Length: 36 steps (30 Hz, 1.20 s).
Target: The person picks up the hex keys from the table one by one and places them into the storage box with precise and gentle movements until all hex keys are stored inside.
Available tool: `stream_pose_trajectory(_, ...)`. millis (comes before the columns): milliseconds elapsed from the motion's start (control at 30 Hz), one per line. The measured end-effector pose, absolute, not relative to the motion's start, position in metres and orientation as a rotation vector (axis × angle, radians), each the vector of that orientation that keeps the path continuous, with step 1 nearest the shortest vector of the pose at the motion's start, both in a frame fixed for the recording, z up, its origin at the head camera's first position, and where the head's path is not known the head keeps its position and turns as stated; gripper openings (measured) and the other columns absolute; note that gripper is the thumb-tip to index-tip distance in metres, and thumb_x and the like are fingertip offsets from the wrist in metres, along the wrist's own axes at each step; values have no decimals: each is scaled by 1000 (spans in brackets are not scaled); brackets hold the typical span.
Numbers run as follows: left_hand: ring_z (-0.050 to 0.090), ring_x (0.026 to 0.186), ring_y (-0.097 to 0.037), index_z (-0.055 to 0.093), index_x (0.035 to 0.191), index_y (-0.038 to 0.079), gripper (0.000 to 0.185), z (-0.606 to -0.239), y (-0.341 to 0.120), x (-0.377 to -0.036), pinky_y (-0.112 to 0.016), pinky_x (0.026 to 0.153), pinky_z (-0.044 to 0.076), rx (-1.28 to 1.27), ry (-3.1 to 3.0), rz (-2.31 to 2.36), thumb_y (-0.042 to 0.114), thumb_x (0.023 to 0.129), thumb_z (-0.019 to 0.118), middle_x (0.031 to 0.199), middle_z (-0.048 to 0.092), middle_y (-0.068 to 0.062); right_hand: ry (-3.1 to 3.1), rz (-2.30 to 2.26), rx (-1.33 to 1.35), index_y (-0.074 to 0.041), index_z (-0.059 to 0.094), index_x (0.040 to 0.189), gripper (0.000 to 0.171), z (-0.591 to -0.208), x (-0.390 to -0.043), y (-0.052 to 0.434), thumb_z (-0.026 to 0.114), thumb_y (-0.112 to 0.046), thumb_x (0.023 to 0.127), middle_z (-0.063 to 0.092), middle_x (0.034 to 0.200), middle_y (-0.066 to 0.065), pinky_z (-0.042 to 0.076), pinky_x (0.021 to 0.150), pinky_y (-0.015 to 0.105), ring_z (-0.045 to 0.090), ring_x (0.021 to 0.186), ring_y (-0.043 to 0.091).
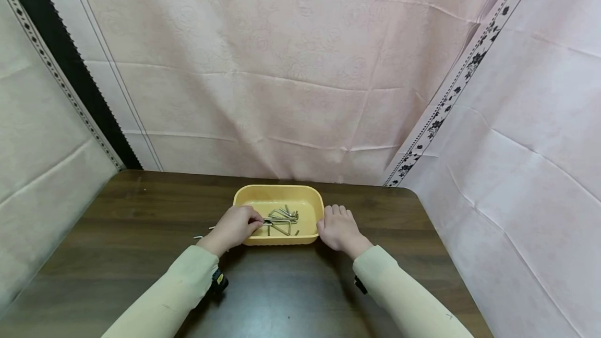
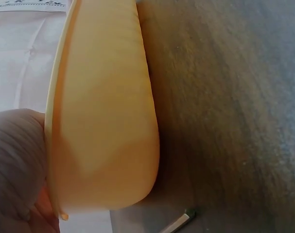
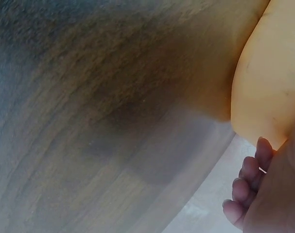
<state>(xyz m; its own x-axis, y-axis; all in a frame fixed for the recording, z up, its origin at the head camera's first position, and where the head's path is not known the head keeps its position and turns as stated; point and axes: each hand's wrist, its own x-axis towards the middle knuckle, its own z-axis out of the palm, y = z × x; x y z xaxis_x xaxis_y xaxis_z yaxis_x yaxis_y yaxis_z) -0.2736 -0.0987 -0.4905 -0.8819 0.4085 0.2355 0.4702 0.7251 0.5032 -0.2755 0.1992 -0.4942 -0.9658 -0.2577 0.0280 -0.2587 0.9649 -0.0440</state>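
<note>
A yellow tray [image 1: 281,241] stands on the table with several metal hex keys [image 1: 284,215] lying in it. Over the tray's left side, my left hand [image 1: 237,225] pinches a small metal piece, apparently a hex key [image 1: 267,222], between thumb and fingers. In the left wrist view the left hand [image 2: 16,170] is beside the tray wall [image 2: 106,107], its fingertips hidden. My right hand [image 1: 339,228] grips the tray's right rim. In the right wrist view its fingers [image 3: 251,167] curl downward by the tray's end; the thumb is hidden.
Loose hex keys [image 1: 198,237] lie on the brown wooden table [image 1: 155,244] left of the tray, partly behind the left hand; one rod end [image 2: 179,222] shows in the left wrist view. Pale cloth [image 1: 281,77] hangs behind the table and along both sides.
</note>
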Motion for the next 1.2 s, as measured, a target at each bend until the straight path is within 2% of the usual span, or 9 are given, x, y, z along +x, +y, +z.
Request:
stream_pose_trajectory(333, 63, 81, -11, 76, 87, 15, 5, -491, -98, -275, -35, 78, 49, -732, -2832, -831, 18, 85, 73, 83, 66, 9, -3144, 131, 384, -8, 44, 93, 22, -489, -273, 198, 33, -27, 98, 44, 83, 5, 37, 76, 41, 43, 79, 25)
stream_pose_trajectory(567, 61, 82, -10, 76, 87, 14, 5, -492, -98, -275, -35, 79, 48, -724, -2837, -835, 17, 86, 72, 85, 67, 8, -3116, 91, 398, -7, 46, 95, 24, -490, -273, 198, 34, -28, 97, 44, 87, 7, 36, 81, 44, 43, 86, 27)
stream_pose_trajectory(833, 57, 81, -10, 74, 95, 13, 10, -489, -101, -269, -35, 77, 48, -701, -2817, -983, 18, 90, 67, 87, 62, 10, -3125, 81, 383, -7, 46, 95, 24, -489, -272, 197, 35, -28, 97, 45, 88, 6, 37, 79, 42, 44, 85, 26)
stream_pose_trajectory(1067, 58, 91, -14, 70, 106, 19, 18, -481, -128, -255, -38, 79, 49, -677, -2687, -1074, 26, 90, 69, 101, 62, 8, -3128, 106, 397, -7, 45, 94, 24, -490, -272, 198, 33, -27, 98, 44, 86, 7, 36, 78, 43, 42, 83, 27)
stream_pose_trajectory(1200, 59, 91, -16, 69, 110, 14, 25, -482, -155, -249, -39, 79, 50, -605, -2672, -1094, 26, 88, 71, 103, 62, 3, -3137, 119, 389, -7, 45, 94, 24, -491, -273, 199, 33, -27, 97, 44, 86, 7, 35, 77, 43, 41, 82, 26)
